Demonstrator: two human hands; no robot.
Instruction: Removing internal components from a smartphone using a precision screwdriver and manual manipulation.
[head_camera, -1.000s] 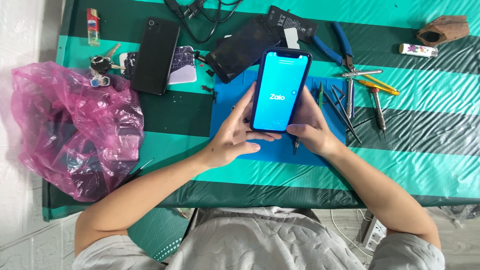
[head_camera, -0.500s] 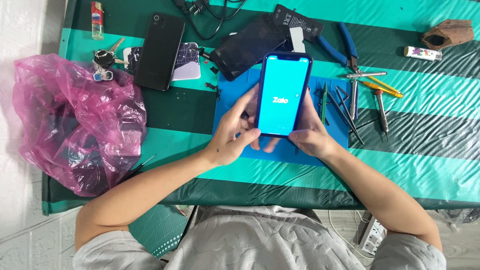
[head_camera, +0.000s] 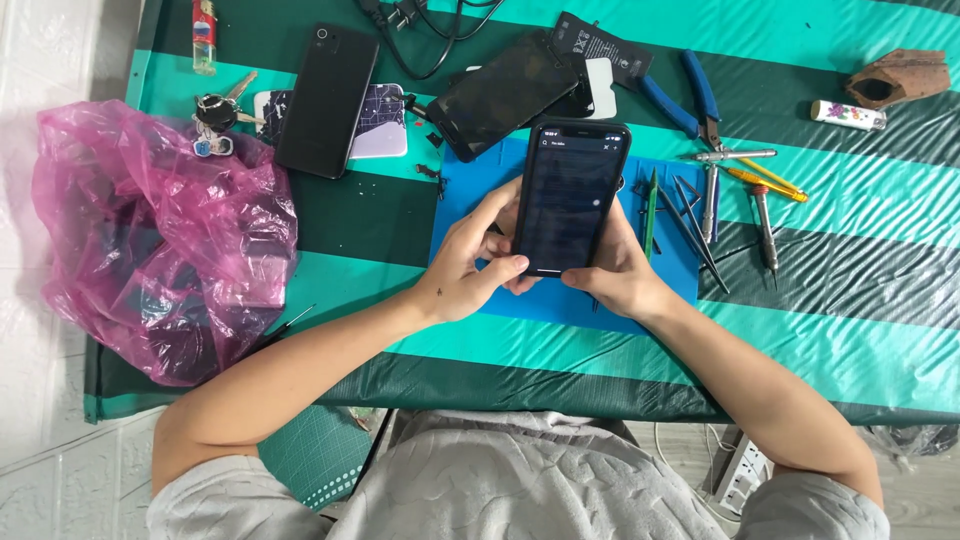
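Both hands are up on the desk (head_camera: 860, 350) with its green and teal striped plastic cover, holding a black-cased smartphone (head_camera: 570, 198) with a dark lit screen just above a blue rectangular work mat (head_camera: 470, 190). Left hand (head_camera: 470, 268) is curled round the phone's lower left edge, thumb pressed on the bottom corner; right hand (head_camera: 618, 275) cups it from behind on the right, fingers mostly hidden. Off to the left sits a crumpled pink plastic bag (head_camera: 150, 240). Right of the mat there's a row of thin screwdrivers and tweezers (head_camera: 730, 200). Further back: a second black phone lying flat (head_camera: 327, 100), a detached black screen panel (head_camera: 505, 92), blue-handled pliers (head_camera: 685, 100)
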